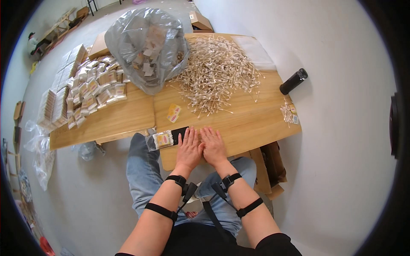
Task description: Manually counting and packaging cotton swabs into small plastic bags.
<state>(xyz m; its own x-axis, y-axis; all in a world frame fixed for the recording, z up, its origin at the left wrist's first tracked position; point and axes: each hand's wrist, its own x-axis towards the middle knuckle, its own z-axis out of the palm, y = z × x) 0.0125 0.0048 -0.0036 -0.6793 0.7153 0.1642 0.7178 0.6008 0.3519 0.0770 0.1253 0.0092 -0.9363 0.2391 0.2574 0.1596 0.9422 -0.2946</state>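
- Left hand (189, 148): palm down at the near edge of the wooden tabletop (252, 121), fingers straight and close together, pointing away from the body.
- Right hand (213, 146): palm down just beside the left, fingers straight and slightly spread; the thumbs meet or nearly meet.
- Grip: neither hand is curled around an object. Thin brownish sticks (199, 136) show in the gap between the hands—what lies beneath the palms cannot be told.
- Black flat piece (181, 132): on the tabletop, its right part reaching the left hand's fingers.
- Swab pack (162, 139): clear wrapper with a printed label, lying at the left end of the black flat piece, near the table edge.
- Yellow card (174, 112): flat on the tabletop, beyond the swab pack.
- Loose swab pile (218, 70): heaped on the far part of the tabletop, beyond both hands.
- Grey plastic bag (124, 36): left of the loose swab pile—translucent, with paper scraps visible inside.
- Filled packs (97, 87): heaped on the left part of the table.
- Black cylinder (294, 81): at the right table edge.
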